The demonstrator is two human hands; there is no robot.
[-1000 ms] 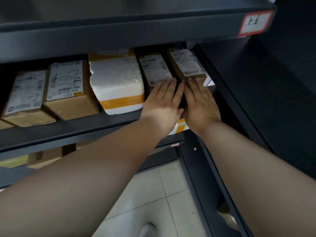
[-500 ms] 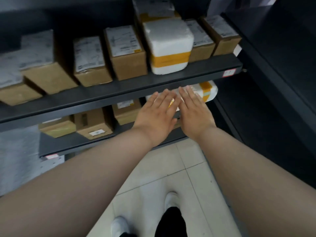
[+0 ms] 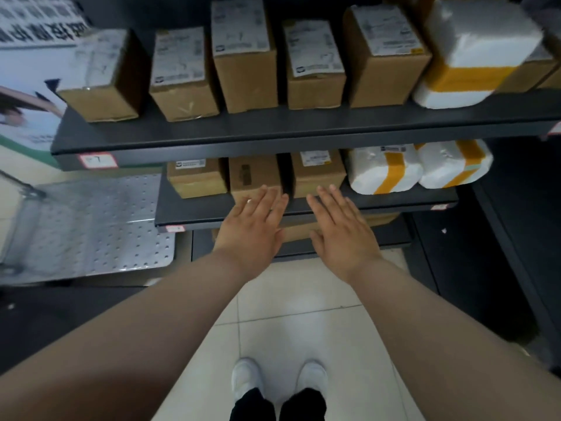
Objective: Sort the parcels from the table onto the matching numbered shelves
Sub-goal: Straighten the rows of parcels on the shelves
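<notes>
Before the middle shelf (image 3: pixel 197 211), left grip (image 3: pixel 252 232) and right grip (image 3: pixel 343 235) hover spread flat, empty

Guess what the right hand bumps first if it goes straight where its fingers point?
Probably the brown box beside the white parcel, just ahead of the right hand; depth is unclear.

We see matt brown cardboard boxes (image 3: pixel 245 80) with white paper labels (image 3: pixel 239 25) on dark matt metal shelves (image 3: pixel 273 129). Right, matt white foam parcels (image 3: pixel 473 34) carry yellow tape (image 3: pixel 467 77). Left, a perforated metal platform (image 3: pixel 91 226) gleams; near us, glossy floor tiles (image 3: pixel 297 314).
</notes>
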